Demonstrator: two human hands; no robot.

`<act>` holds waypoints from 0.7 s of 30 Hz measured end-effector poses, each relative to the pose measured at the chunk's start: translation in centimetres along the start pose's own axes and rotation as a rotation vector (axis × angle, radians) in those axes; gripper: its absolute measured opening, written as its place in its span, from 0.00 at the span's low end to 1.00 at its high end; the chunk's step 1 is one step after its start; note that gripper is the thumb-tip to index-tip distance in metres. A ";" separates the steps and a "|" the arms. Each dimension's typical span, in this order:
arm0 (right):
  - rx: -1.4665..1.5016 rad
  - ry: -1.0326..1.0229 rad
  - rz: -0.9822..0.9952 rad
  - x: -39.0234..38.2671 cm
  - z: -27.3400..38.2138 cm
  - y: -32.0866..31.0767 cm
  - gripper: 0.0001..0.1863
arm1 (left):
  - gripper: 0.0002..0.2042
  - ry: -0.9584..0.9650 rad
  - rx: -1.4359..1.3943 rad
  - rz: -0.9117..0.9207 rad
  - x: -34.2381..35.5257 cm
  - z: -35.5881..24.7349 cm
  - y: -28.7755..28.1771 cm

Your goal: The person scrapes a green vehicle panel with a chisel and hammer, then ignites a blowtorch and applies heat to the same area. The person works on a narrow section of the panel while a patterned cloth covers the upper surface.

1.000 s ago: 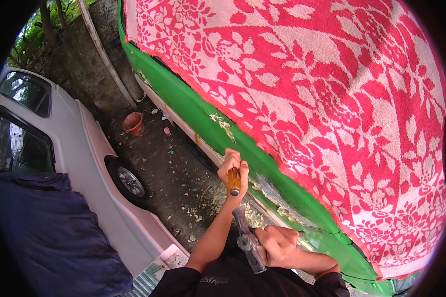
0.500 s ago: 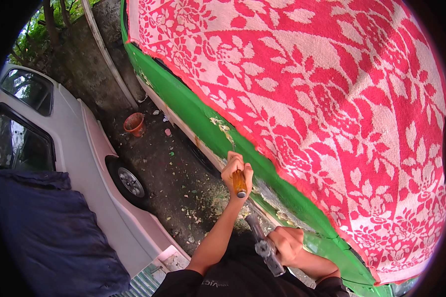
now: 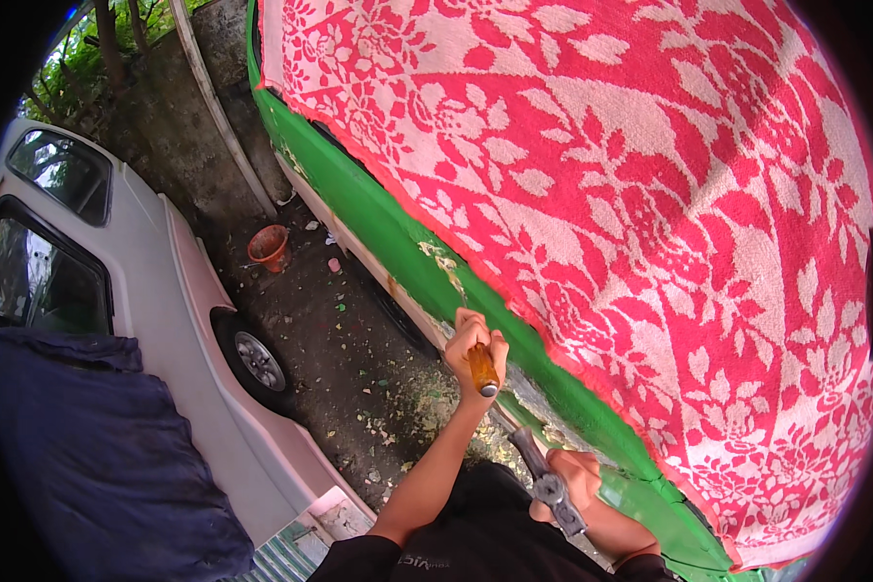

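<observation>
Wrapped in my left hand [image 3: 468, 339] is a hand tool with an amber handle [image 3: 483, 371] and a metal cap at its butt end. Its thin shaft points away toward a chipped patch [image 3: 440, 260] on the green car body [image 3: 364, 209]; whether the tip touches cannot be made out. Lower right, my right hand [image 3: 577, 473] grips a hammer [image 3: 547, 485]. The grey metal head sits apart from the tool's cap, and most of its handle is hidden by the fingers. Paint and filler are also broken away along the panel beside my hands.
A red and pink floral towel [image 3: 592, 194] covers the green car's upper part. To the left stands a pale car [image 3: 179, 369] with a dark cloth [image 3: 97, 456] over it. Between them, an orange bucket [image 3: 270, 249] and scattered chips [image 3: 398, 417] lie on the ground.
Both hands, with the amber-handled tool and the hammer, appear slightly lower and to the right. The whole view has shifted a little too; both grips stay the same.
</observation>
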State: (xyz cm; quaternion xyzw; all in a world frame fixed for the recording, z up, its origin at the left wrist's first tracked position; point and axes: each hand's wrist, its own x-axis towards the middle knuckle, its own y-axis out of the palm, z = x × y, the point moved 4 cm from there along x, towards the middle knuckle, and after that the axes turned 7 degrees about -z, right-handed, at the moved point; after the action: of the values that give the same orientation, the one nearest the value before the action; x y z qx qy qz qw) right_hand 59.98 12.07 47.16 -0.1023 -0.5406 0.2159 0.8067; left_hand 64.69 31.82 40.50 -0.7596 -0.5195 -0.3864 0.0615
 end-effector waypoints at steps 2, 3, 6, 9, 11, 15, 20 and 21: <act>0.005 0.044 0.067 -0.2 -0.9 -0.1 0.19 | 0.16 0.071 0.000 0.007 0.1 -0.2 0.5; -0.067 0.192 0.218 1.3 -1.5 0.9 0.21 | 0.16 0.055 0.020 0.001 0.0 -0.1 0.4; -0.006 0.174 0.075 0.8 -1.0 -0.4 0.25 | 0.16 0.041 0.014 -0.017 0.0 0.1 0.6; 0.002 0.104 -0.024 -0.8 -1.5 -0.5 0.22 | 0.16 0.053 0.019 0.006 -0.2 0.2 1.0; -0.080 0.334 0.199 0.5 -2.1 1.0 0.13 | 0.16 0.030 0.054 -0.007 -0.1 0.2 0.7; 0.019 0.126 -0.189 -3.4 -2.3 -0.6 0.09 | 0.16 0.040 0.043 0.002 0.3 0.2 1.2; -0.069 0.376 -0.052 -3.1 -3.6 0.3 0.09 | 0.16 0.028 0.043 0.019 -0.8 0.2 0.4; -0.093 0.383 -0.070 -3.9 -3.6 -0.1 0.09 | 0.16 0.020 0.035 0.024 -1.2 0.2 0.5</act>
State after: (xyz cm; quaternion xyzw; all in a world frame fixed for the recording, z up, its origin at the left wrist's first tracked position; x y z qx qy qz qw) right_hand 62.01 10.47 42.54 -0.1599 -0.3898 0.1389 0.8962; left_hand 64.99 30.81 39.66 -0.7608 -0.5162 -0.3841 0.0846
